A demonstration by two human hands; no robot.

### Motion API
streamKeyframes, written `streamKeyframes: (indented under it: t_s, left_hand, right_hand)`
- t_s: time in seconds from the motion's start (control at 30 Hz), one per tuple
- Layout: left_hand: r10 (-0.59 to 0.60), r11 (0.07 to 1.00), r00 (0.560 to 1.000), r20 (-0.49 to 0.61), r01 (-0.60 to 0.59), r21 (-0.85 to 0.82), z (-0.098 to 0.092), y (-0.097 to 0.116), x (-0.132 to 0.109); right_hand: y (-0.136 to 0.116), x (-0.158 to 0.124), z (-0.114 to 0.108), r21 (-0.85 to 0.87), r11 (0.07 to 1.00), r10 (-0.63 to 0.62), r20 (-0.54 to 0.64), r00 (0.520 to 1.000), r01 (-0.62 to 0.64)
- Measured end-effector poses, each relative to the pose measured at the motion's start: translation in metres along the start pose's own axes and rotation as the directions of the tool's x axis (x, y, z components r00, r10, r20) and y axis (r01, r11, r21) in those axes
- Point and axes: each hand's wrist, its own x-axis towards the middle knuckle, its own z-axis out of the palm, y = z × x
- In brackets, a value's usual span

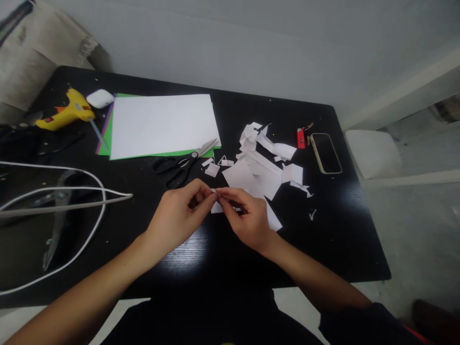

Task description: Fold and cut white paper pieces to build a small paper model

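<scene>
My left hand (185, 206) and my right hand (247, 213) meet over the front middle of the black table. Between the thumb and index finger of each, a small piece of white paper (214, 191) is pinched; most of it is hidden by the fingertips. Beneath and behind my hands lie white paper scraps (268, 175), some flat, some curled or folded. Just beyond my left hand rest black-handled scissors (187, 160), their blades apart and touching the edge of the paper stack.
A stack of white and coloured sheets (163, 122) lies at the back. Left are a yellow glue gun (74, 110), a white case (100, 98) and a looped white cable (102, 206). Right are a red lighter (301, 138) and a phone (326, 153). The table (323, 249) ends at a wall.
</scene>
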Motion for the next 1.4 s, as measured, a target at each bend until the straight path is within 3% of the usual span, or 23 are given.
streamKeyframes:
  t_s: [0.3,0.67,1.07,1.4]
  left_hand:
    - [0.049,0.996,0.998,-0.028,-0.046,0.079,0.000,-0.002,-0.002]
    - [0.188,0.965,0.980,-0.062,-0.172,0.199,0.003,-0.004,-0.002]
    - [0.325,0.870,0.943,-0.069,-0.269,0.413,0.004,-0.011,-0.006]
    - [0.349,0.863,0.933,-0.084,-0.285,0.418,0.004,-0.011,-0.006]
  right_hand:
    - [0.001,0.003,-0.001,0.039,0.999,0.023,-0.032,0.999,-0.022]
    - [0.001,0.003,-0.001,-0.029,0.999,-0.017,-0.088,0.996,0.014]
    - [0.001,0.004,-0.003,-0.092,0.994,-0.062,-0.086,0.994,0.054]
    - [0.000,0.005,-0.004,-0.072,0.995,-0.079,-0.085,0.993,0.073]
